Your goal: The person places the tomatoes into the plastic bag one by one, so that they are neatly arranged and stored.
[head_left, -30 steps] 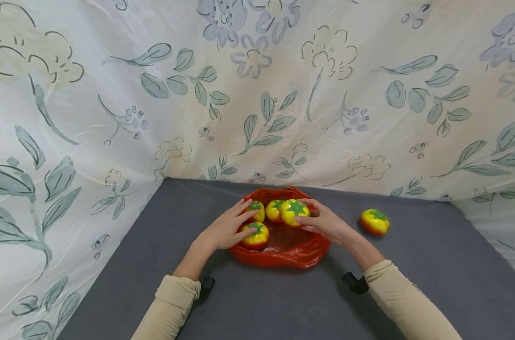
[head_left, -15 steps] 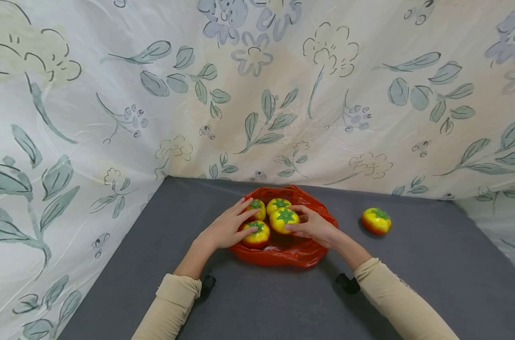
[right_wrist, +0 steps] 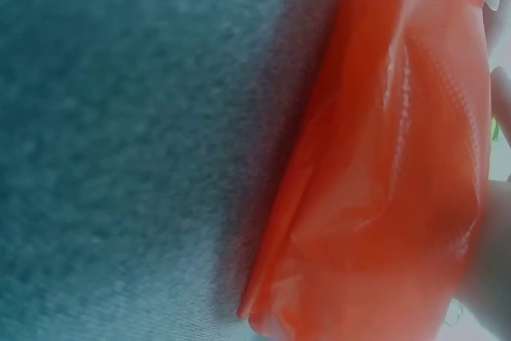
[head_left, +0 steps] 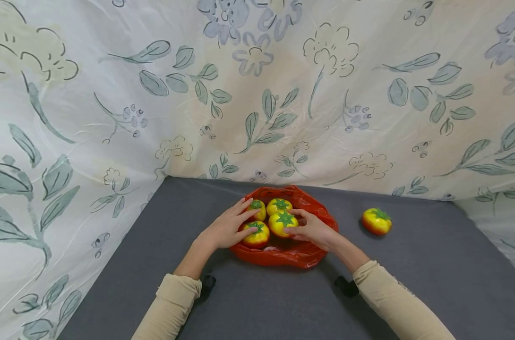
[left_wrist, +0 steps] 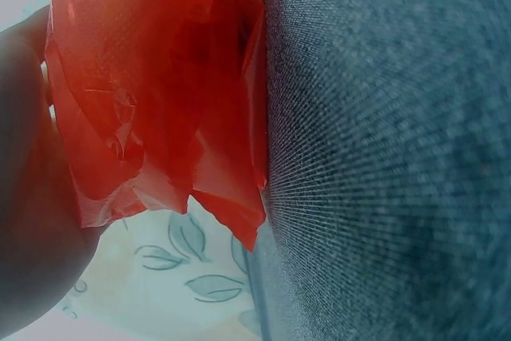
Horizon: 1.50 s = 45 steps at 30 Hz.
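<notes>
A red plastic bag (head_left: 278, 258) sits on the table with its mouth spread wide. Inside are several yellow-and-red tomatoes with green star-shaped tops. My right hand (head_left: 314, 230) grips the right-hand tomato (head_left: 281, 224) from its right side, thumb in front and fingers behind. Over the bag's left rim lies my left hand (head_left: 227, 226), fingers extended. Its thumb rests on the front left tomato (head_left: 255, 236), and its fingers reach over the back left tomato (head_left: 258, 210). A back tomato (head_left: 278, 206) is beyond the gripped one. Both wrist views mostly show the bag's red side (left_wrist: 152, 85).
One more tomato (head_left: 376, 221) lies on the dark grey table (head_left: 266, 302), right of the bag. A flower-patterned cloth (head_left: 257, 123) hangs behind the table and along its left side. Black wrist straps (head_left: 347, 286) show below the forearms.
My right hand has carried its tomato left and toward me, lowering it among the others in the bag. The left hand has stayed in place.
</notes>
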Motion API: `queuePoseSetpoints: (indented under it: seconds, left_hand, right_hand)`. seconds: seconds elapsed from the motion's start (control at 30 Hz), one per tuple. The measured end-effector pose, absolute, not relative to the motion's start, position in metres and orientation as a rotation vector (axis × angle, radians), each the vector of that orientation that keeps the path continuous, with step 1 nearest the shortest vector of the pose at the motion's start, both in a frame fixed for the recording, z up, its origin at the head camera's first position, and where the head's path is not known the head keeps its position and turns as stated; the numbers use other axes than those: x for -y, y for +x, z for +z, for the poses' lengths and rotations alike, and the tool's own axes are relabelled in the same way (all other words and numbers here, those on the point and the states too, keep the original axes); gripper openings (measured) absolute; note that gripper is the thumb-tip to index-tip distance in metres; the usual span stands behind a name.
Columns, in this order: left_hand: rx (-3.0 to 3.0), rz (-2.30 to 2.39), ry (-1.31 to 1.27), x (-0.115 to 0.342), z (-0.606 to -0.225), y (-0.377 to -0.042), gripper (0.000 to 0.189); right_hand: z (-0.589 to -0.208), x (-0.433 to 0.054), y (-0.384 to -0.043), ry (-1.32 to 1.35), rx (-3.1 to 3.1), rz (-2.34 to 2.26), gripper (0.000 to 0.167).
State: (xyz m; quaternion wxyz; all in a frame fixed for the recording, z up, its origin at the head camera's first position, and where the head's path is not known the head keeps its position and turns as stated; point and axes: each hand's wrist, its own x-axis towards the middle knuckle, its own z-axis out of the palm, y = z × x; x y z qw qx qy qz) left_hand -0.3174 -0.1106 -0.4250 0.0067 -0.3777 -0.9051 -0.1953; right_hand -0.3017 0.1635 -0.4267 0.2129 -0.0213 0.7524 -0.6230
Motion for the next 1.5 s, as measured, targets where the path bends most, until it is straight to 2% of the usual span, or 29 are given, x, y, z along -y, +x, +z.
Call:
queuePoseSetpoints:
  seconds: [0.77,1.17,1.5]
  left_hand:
    - [2.835,-0.592,-1.185,0.11,-0.425,-0.318,0.056]
    - [2.833,-0.604,-1.187,0.111,-0.425,-0.318,0.056]
    - [2.845,-0.601,-1.175,0.111,-0.426,-0.316,0.056]
  right_hand:
    - [-0.435,-0.167,-0.299,-0.108,-2.139,-1.599,0.074]
    - [-0.429,-0.174,-0.299,-0.145,-2.092,-1.646,0.062]
    - [-0.417,-0.185,-0.299,-0.148,-2.072,-1.707,0.065]
